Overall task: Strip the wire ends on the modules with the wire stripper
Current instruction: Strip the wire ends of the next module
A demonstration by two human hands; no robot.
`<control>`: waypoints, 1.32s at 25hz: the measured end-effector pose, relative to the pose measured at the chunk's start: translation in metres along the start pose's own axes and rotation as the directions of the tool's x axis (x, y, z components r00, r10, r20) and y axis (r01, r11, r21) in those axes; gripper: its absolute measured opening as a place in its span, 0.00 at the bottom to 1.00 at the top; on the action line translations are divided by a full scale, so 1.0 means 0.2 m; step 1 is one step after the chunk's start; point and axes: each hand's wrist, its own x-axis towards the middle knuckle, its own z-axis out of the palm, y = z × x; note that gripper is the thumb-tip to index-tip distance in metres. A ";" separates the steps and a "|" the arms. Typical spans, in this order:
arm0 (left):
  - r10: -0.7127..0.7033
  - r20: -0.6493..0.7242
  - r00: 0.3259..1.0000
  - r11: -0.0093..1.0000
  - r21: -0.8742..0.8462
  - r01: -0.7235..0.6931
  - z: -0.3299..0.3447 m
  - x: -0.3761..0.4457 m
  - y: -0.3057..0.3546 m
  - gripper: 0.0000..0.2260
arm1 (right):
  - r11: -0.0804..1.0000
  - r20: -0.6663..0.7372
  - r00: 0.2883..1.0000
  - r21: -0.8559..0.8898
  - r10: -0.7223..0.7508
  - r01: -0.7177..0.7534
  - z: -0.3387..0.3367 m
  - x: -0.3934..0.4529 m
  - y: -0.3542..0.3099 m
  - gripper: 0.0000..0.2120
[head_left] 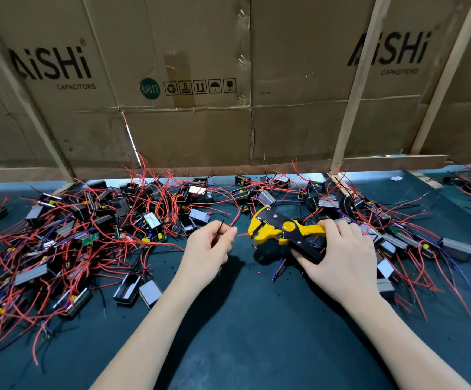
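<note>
My right hand grips the handles of a yellow and black wire stripper, its jaws pointing left. My left hand pinches a thin red wire between thumb and fingertips, and the wire's end reaches the stripper's jaws. A black wire also sticks up from the left fingers. Several small black and grey modules with red, black and purple leads lie in a tangle across the dark green mat.
Heaps of modules and wires spread to the left, behind, and to the right of my hands. A cardboard wall with wooden slats closes the far edge. Small bits of insulation dot the mat near the stripper.
</note>
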 end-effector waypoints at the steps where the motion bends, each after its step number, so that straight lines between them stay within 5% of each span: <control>1: 0.018 -0.017 1.000 1.000 0.025 -0.018 0.01 0.00 -0.01 0.12 | 1.000 -0.010 1.000 0.003 -0.002 0.002 0.00 0.00 0.00 0.29; 15: 0.084 0.023 0.996 0.978 0.189 -0.087 0.04 -0.03 -0.02 0.09 | 1.000 -0.052 0.998 -0.018 -0.019 0.018 -0.01 0.00 -0.03 0.28; 33: 0.028 0.106 0.994 0.992 0.116 -0.040 0.02 -0.02 0.00 0.08 | 0.999 -0.010 0.999 -0.025 -0.040 0.040 -0.04 0.01 -0.03 0.25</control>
